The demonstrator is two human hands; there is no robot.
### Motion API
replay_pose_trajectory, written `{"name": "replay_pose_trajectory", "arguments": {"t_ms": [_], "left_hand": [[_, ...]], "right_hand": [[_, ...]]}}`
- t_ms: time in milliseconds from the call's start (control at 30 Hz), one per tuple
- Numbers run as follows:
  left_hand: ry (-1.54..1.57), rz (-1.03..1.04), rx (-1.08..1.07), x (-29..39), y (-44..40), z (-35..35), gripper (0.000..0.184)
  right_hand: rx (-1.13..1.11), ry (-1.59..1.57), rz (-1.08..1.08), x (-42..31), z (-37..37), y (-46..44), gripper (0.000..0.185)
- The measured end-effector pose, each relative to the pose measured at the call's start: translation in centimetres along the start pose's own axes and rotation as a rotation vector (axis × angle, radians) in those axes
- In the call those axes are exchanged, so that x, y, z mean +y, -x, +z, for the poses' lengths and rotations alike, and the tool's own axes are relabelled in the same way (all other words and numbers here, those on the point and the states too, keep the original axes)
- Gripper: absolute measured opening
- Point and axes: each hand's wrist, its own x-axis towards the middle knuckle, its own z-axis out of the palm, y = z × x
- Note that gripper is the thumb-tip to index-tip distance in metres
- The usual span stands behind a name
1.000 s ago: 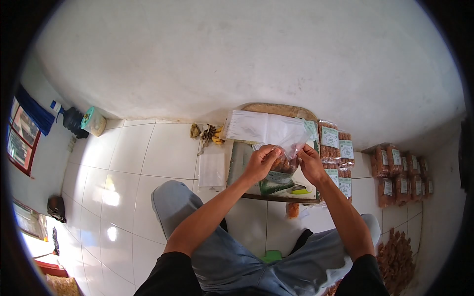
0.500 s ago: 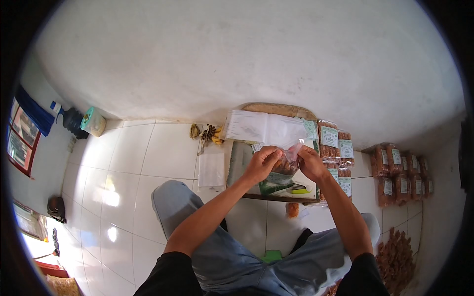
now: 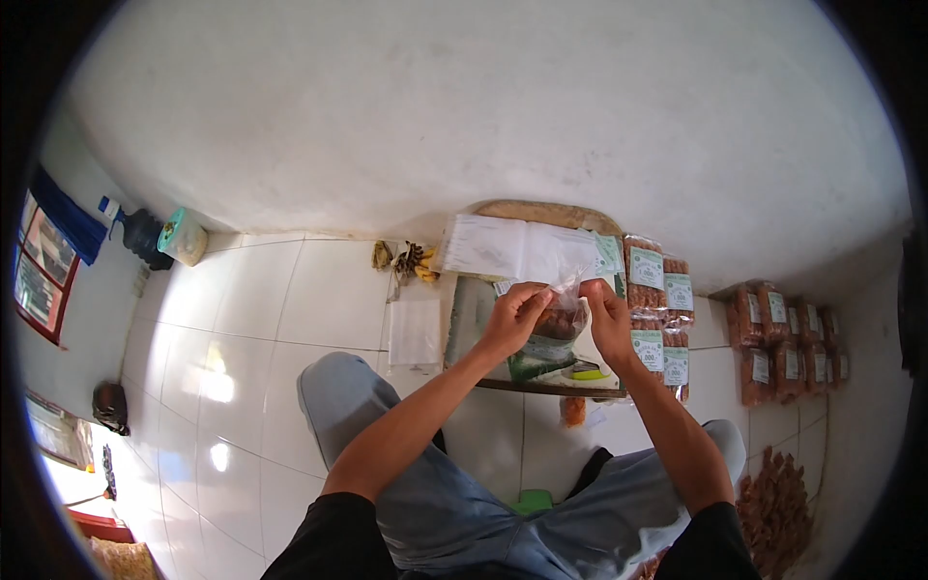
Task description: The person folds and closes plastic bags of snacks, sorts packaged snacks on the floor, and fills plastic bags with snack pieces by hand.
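Turned more upright since, the right hand (image 3: 606,314) curls beside the filled plastic bag (image 3: 561,322), hold unclear. The left hand (image 3: 516,315) pinches the bag's neck.

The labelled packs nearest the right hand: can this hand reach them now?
Probably yes: the labelled packs lie beside the right hand, with nothing visible between, though it is at the clear bag.

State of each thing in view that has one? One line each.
Left hand: pinching the bag's top
Right hand: fingers bent at the bag's top, grip unclear
Bag: filled, top bunched
White sleeves: lying flat
Packs: filled, labelled
Tub: lid on
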Motion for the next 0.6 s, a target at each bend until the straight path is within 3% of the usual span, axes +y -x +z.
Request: {"name": "replay_pose_trajectory", "arguments": {"t_ms": [133,200,300,367,467,600], "left_hand": [[-0.066,0.043,0.018,-0.4,-0.2,-0.1,0.024],[-0.079,0.060,0.017,-0.2,-0.2,-0.1,0.025],[-0.021,0.110,0.017,0.6,-0.3,-0.1,0.027],[0.070,-0.097,-0.025,1.1,-0.2,-0.2,0.027],[0.019,-0.140,-0.045,0.1,-0.2,-0.6,0.028],[0.152,0.027,0.096,2.0,-0.3,0.3,0.027]], "right_hand": [[-0.101,0.234,-0.208,-1.5,0.2,1.0,0.024],[-0.142,0.117,0.027,-1.0,0.2,1.1,0.025],[-0.126,-0.072,0.130,-0.1,0.1,0.8,0.023],[-0.131,-0.116,0.167,-0.1,-0.3,0.8,0.021],[-0.114,-0.189,0.201,-0.4,-0.1,0.9,0.018],[-0.105,-0.203,0.216,-0.4,0.1,0.9,0.016]]}}
